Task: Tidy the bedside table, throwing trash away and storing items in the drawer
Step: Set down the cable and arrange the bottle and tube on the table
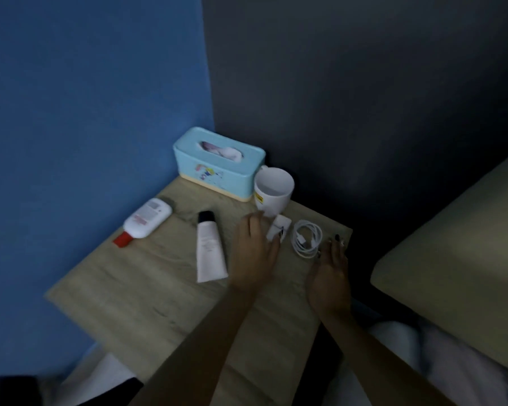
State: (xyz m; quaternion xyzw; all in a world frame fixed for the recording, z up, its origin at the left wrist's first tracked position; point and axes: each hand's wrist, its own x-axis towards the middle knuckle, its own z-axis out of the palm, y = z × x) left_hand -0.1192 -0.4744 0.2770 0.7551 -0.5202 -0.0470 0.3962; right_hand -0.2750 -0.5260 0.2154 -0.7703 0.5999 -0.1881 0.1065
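Eyes are drawn to the centre of the frame, where a small white charger block (279, 230) is lying on the tabletop (135, 291), just below the white mug (273, 189). The left hand (254, 253) is placed against the block's left edge, fingers loosely extended. Whether the block is pinched cannot be told through the blur. Its long axis is tilted from lower left to upper right. Just to the right, the coiled white cable (302, 238) is flanked by the right hand (330, 273), fingers straight and spread, tips at the coil's lower right rim. Each thing is judged best taken by its nearer hand.
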